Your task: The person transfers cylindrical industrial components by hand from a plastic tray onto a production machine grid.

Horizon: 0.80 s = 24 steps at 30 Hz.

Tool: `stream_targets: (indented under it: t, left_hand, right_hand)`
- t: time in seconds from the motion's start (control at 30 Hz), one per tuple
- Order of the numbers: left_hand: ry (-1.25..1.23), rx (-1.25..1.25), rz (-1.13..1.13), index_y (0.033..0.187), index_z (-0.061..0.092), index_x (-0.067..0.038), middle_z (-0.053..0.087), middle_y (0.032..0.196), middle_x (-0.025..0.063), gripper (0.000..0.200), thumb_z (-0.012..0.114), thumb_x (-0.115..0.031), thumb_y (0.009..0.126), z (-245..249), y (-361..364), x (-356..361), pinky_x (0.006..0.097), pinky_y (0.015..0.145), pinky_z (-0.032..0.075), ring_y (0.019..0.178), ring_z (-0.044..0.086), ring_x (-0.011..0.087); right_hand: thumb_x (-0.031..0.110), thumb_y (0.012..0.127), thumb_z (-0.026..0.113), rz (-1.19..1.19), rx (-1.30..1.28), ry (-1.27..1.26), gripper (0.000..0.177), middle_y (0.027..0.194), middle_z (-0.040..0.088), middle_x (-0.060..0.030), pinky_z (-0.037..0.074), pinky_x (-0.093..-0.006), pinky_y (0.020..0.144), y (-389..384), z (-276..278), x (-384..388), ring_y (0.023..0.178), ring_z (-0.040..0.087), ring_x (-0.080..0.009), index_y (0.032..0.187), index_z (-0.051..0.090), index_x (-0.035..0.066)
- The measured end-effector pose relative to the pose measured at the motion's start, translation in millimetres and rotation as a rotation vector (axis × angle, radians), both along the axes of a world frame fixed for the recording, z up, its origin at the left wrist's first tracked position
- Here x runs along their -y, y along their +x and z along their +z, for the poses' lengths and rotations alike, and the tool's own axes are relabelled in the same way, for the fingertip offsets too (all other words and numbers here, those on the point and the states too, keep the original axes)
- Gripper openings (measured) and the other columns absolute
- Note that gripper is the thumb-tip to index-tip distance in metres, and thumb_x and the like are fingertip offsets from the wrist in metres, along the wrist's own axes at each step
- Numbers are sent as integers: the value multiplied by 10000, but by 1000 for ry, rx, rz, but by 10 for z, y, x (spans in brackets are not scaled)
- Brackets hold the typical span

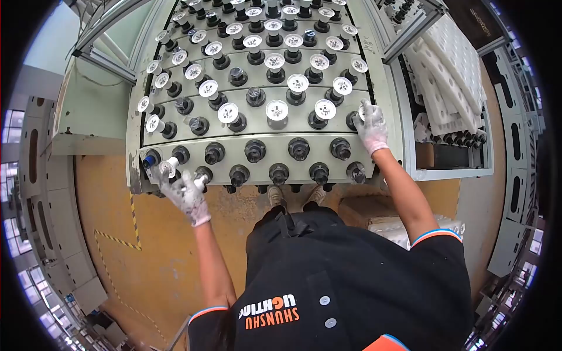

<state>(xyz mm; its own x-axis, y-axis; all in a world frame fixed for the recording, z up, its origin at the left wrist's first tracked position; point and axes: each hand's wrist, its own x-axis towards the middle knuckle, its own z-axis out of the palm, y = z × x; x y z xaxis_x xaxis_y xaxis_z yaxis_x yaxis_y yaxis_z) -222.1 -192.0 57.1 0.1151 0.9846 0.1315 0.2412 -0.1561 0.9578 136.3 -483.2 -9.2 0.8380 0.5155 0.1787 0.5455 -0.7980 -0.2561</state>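
Observation:
My left hand (186, 194), in a white glove, is at the front left corner of the rack. Its fingers are curled around a white LED bulb body (170, 166) without its cover; a second white piece (201, 182) shows by the thumb. At the right edge, my gloved right hand (373, 127) is closed on another LED bulb (362, 111), partly hidden by the fingers, at a black socket. Rows of black sockets (255, 150) cover the pale green machine bed (205, 133). Many carry white bulb bodies (277, 110) with round LED boards facing up.
Several front sockets (298, 149) hold no bulb. Metal frame posts (404, 111) flank the bed. On the right, white perforated trays (451, 70) lean on a shelf beside a cardboard box (425, 155). Yellow-black tape (136, 222) marks the floor.

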Motion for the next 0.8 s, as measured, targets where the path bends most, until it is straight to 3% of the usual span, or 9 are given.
stream_targets:
  t: [0.13, 0.23, 0.3, 0.37, 0.43, 0.5, 0.57, 0.63, 0.8]
  left_hand:
    - [-249, 4, -23, 1451, 227, -57, 415, 1293, 181, 678, 585, -50, 875, -61, 457, -113, 245, 525, 505, 732, 492, 122]
    - [595, -603, -143, 1422, 308, -65, 479, 1260, 227, 650, 611, -172, 858, -261, 513, -235, 391, 813, 500, 976, 573, 335]
    - [582, -648, -219, 1414, 321, -70, 481, 1256, 244, 652, 607, -180, 839, -252, 562, -243, 447, 882, 451, 1060, 534, 405]
    - [528, -780, -293, 1387, 353, -70, 517, 1210, 229, 598, 588, -165, 844, -183, 665, -242, 457, 836, 468, 1032, 549, 392]
    - [626, -937, -321, 1314, 435, -84, 559, 1172, 177, 501, 583, -148, 839, -207, 768, -212, 420, 770, 489, 981, 585, 331]
    - [681, -933, -326, 1267, 470, -64, 569, 1152, 175, 439, 570, -175, 855, -232, 751, -226, 429, 769, 483, 981, 588, 336]
    - [707, -887, -332, 1266, 488, -87, 573, 1153, 166, 449, 584, -158, 833, -254, 703, -222, 425, 757, 489, 975, 591, 324]
    - [732, -859, -343, 1257, 507, -99, 575, 1159, 162, 450, 590, -159, 819, -254, 688, -239, 422, 758, 492, 980, 593, 321]
    - [701, -816, -361, 1234, 538, -104, 580, 1184, 164, 464, 622, -201, 788, -281, 690, -214, 441, 796, 486, 1008, 589, 338]
  right_hand:
    - [315, 761, 704, 37, -103, -91, 743, 1189, 474, -156, 471, -430, 889, -13, 276, -10, 1048, 552, -352, 1398, 335, 211]
    - [329, 757, 710, -103, -119, 96, 832, 1216, 459, -162, 478, -424, 885, -127, 429, 71, 1068, 542, -363, 1444, 256, 213]
    - [227, 810, 666, -94, 142, 261, 711, 1089, 536, -165, 505, -420, 838, -245, 268, 276, 962, 591, -316, 1414, 317, 87]
    - [122, 818, 644, -315, -557, 808, 598, 937, 586, -132, 517, -384, 820, -666, 683, 171, 775, 611, -275, 1362, 404, 58]
    - [28, 785, 628, -102, -543, 724, 517, 831, 593, -90, 519, -368, 734, -938, 576, 93, 634, 578, -245, 1282, 494, 73]
    - [8, 736, 634, 247, -1, 451, 451, 821, 589, -71, 491, -376, 672, -1163, 744, -257, 631, 561, -233, 1173, 570, 99]
    - [32, 730, 605, 405, 160, 434, 403, 805, 596, -69, 455, -372, 646, -1337, 667, -586, 705, 584, -227, 1123, 587, 120]
    - [78, 742, 572, 467, -22, 197, 395, 836, 608, -70, 448, -382, 688, -1462, 703, -821, 803, 598, -234, 1133, 582, 128]
    - [156, 761, 546, 430, 122, -11, 304, 857, 604, -37, 448, -381, 705, -1548, 447, -1113, 852, 599, -213, 1058, 610, 160]
